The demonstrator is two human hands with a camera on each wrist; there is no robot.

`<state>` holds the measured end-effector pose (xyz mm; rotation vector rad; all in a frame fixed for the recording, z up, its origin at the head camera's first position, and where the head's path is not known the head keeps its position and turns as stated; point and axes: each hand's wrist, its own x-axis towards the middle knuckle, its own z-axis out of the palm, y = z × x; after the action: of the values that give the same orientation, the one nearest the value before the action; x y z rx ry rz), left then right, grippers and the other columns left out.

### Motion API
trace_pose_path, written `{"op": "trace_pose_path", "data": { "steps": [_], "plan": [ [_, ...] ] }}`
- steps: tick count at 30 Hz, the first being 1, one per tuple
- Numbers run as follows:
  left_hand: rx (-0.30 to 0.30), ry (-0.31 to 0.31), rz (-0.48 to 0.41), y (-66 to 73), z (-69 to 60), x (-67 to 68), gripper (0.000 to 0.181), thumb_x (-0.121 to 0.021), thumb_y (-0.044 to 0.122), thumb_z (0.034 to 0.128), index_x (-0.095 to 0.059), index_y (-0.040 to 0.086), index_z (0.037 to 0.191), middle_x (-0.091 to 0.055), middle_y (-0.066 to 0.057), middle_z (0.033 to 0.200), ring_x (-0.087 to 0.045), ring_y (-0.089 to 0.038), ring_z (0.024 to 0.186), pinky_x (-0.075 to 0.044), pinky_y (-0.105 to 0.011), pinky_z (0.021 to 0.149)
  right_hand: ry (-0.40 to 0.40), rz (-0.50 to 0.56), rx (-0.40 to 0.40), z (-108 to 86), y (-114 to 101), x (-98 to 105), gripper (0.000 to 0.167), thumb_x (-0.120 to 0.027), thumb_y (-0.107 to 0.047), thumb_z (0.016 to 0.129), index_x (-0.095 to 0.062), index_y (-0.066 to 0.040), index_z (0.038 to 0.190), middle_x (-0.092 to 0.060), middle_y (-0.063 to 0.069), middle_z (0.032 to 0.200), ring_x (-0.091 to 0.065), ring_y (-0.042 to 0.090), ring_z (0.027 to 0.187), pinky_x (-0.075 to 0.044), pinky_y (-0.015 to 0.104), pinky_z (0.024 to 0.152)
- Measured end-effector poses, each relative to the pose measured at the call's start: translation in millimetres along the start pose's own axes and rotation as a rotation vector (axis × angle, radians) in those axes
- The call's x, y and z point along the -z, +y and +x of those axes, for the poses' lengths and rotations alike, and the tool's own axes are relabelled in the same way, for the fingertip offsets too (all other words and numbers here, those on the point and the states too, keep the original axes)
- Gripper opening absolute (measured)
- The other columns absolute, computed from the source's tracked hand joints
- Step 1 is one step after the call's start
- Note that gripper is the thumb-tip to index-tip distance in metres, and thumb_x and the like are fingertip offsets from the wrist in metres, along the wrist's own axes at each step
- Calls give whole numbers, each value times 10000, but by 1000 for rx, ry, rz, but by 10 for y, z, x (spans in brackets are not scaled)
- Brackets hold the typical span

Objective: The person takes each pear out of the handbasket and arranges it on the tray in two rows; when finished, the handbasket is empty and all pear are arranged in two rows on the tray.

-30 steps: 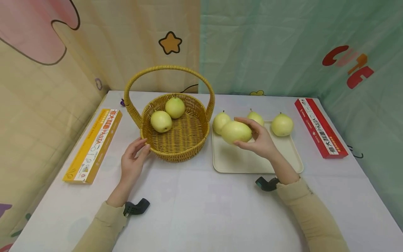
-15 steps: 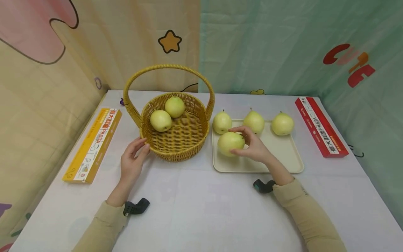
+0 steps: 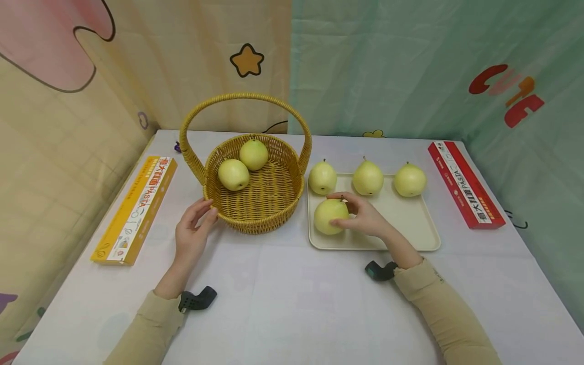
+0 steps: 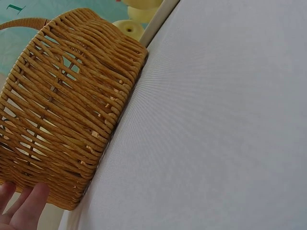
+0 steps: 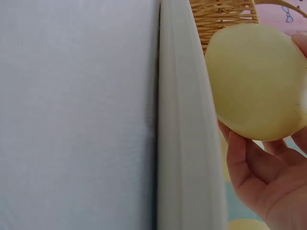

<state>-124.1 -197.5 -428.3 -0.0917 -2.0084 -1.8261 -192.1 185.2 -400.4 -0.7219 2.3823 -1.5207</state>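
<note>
My right hand [image 3: 365, 215] grips a pale yellow-green pear [image 3: 329, 217] over the left part of the cream tray [image 3: 388, 238]. The right wrist view shows the same pear [image 5: 259, 79] between thumb and fingers, beside the tray's rim [image 5: 192, 143]. My left hand [image 3: 193, 235] rests its fingertips against the near-left side of the woven basket [image 3: 260, 218]. In the left wrist view those fingertips [image 4: 36, 203] touch the outside of the basket wall [image 4: 72, 100]. Two pears [image 3: 233, 175] lie in the basket's left and back part.
Three pears [image 3: 367, 178] stand in a row along the tray's back edge. A yellow pasta box [image 3: 137, 210] lies on the left, a red pasta box [image 3: 465, 185] on the right. The basket's tall handle [image 3: 246, 96] arches upward.
My right hand has brought its pear down and toward me, to the tray's front left, uncovering the middle back pear. The left hand has stayed at the basket.
</note>
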Motion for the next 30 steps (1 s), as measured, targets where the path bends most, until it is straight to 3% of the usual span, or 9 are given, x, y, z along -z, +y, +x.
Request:
{"op": "trace_pose_path", "data": {
  "steps": [7,12,16,20,25,30],
  "plan": [
    [7,4,-1,-3,6,-1,318,-587,-58,890,-516,-158,1182,-449,-167,1329,-530,-207,1111,-538,-143,795,-35,55,-28,15,43,-31,608,-758,-46,775,-441,33,1288,-496,182,1302,-498,283,1162,-485,295,917],
    [15,6,-2,-1,10,-3,324,-586,-60,889,-508,-166,1185,-444,-169,1333,-533,-167,1099,-538,-139,791,-32,107,-81,7,43,-58,516,-737,-41,798,-382,-2,1170,-550,203,1201,-592,258,1005,-512,206,805],
    [18,6,5,-4,13,-5,328,-589,-56,888,-506,-164,1187,-445,-167,1333,-532,-174,1101,-538,-140,791,-45,139,-101,2,49,-52,495,-733,-86,818,-365,-19,1143,-601,211,1130,-623,234,922,-521,204,784],
    [18,6,8,4,15,-7,328,-591,-53,888,-512,-158,1189,-445,-168,1333,-534,-146,1093,-537,-140,793,-43,130,-111,2,44,-42,488,-727,-118,830,-394,-22,1174,-591,188,1184,-597,236,1019,-509,243,873],
    [28,5,9,18,9,-5,322,-595,-33,893,-529,-132,1193,-449,-154,1330,-530,-133,1095,-536,-146,803,-28,83,-92,12,43,-44,478,-699,-119,855,-411,-12,1220,-558,184,1231,-523,282,1145,-461,389,996],
    [42,9,17,6,10,-4,329,-591,-37,894,-521,-135,1200,-435,-169,1343,-527,-162,1104,-535,-133,792,-30,64,-37,18,48,-54,439,-645,-80,892,-347,3,1203,-553,212,1215,-514,317,1155,-468,409,985]
  ]
}}
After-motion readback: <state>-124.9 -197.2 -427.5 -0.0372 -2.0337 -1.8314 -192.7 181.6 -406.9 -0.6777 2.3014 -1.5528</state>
